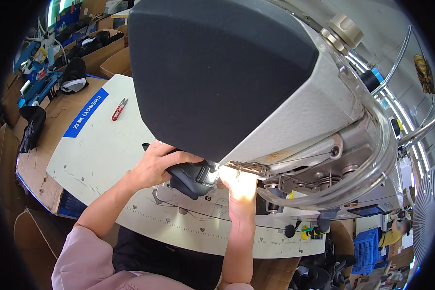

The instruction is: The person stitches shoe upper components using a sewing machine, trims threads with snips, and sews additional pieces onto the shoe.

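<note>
The left hand [152, 166] grips a black workpiece [191, 180] between thumb and fingers, holding it under the head of a sewing machine [217, 72], above the white table [101, 159]. The right hand [241, 188] is beside the workpiece's right end; glare hides its fingertips, so I cannot tell whether they pinch it. Red-handled snips [118, 111] lie on the table. Behind, at upper left, a cardboard box [100, 57] holds black pieces [93, 42]. A blue crate [366, 251] stands at lower right, its contents indistinct.
</note>
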The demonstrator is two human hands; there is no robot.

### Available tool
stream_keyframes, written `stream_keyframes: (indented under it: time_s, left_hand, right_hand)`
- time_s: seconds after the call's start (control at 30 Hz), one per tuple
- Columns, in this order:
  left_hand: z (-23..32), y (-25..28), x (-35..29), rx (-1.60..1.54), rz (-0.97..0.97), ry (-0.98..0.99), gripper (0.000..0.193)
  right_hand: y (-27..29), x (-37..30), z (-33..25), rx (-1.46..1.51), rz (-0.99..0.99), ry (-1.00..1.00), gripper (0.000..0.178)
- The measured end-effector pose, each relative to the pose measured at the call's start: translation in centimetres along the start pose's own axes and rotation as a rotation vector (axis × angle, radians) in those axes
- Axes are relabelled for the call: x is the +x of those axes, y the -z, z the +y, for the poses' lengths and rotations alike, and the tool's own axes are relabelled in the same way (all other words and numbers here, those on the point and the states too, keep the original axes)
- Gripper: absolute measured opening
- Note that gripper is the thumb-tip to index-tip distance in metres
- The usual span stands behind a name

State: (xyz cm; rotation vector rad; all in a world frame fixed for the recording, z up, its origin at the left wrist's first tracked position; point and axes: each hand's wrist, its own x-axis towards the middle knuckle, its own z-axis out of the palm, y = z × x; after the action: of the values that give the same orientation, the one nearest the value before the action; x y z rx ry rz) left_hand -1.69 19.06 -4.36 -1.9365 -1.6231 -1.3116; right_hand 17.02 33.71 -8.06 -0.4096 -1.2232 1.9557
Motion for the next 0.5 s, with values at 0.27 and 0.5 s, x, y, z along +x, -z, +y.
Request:
stream_keyframes:
  time_s: [0.27,0.5]
  left_hand:
    - [-0.6,0.1,-0.2,-0.042,-0.085,0.153,0.067]
    - [-0.9,-0.3,-0.8,-0.017,-0.111,0.203,0.067]
  right_hand:
    - [-1.2,-0.3,0.1,0.151,-0.030,0.036,0.030]
    - [1.2,0.4,1.6,0.199,-0.072,0.068,0.030]
